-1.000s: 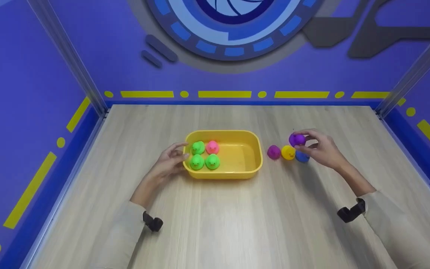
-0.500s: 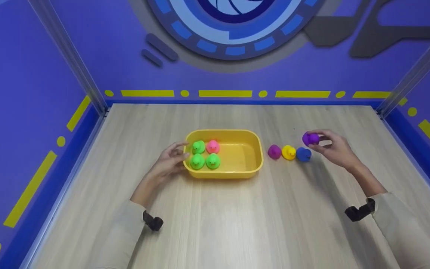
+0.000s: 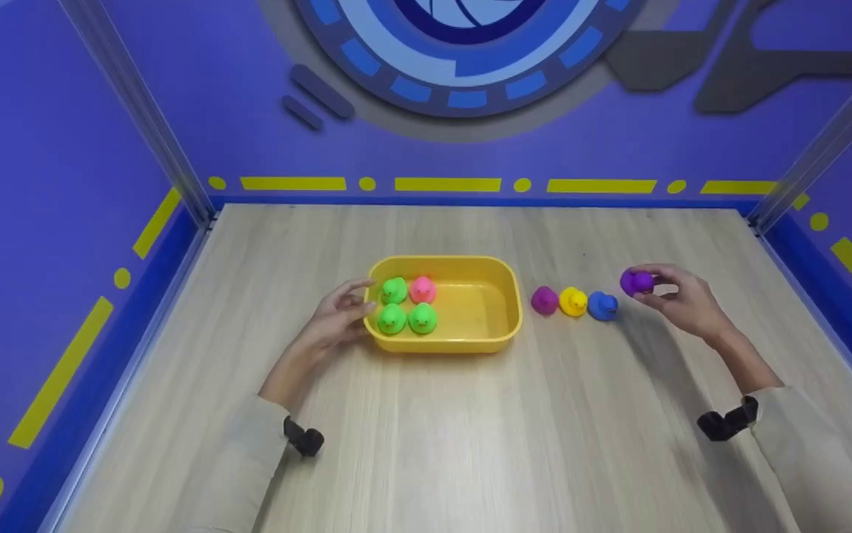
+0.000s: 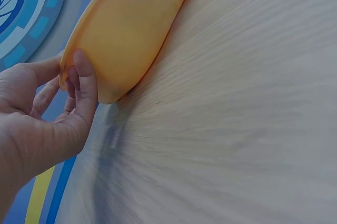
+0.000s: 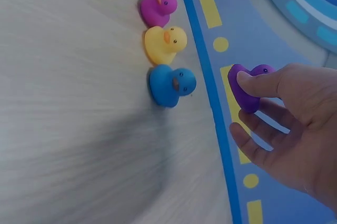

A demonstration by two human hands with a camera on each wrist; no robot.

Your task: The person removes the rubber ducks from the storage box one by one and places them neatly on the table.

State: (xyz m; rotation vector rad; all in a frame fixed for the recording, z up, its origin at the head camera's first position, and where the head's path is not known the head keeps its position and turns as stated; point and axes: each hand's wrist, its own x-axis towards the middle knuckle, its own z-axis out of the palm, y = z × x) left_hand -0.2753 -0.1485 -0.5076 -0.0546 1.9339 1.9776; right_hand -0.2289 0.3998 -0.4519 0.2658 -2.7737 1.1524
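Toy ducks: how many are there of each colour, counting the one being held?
Green ducks: 3
Pink duck: 1
Purple ducks: 2, one in the right hand
Yellow duck: 1
Blue duck: 1
Total: 8

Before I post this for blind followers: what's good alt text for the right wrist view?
A right-hand grip holds a purple toy duck in front of a blue wall with yellow markings. Left of it in the picture, a magenta duck, a yellow duck and a blue duck stand in a row on a pale table.
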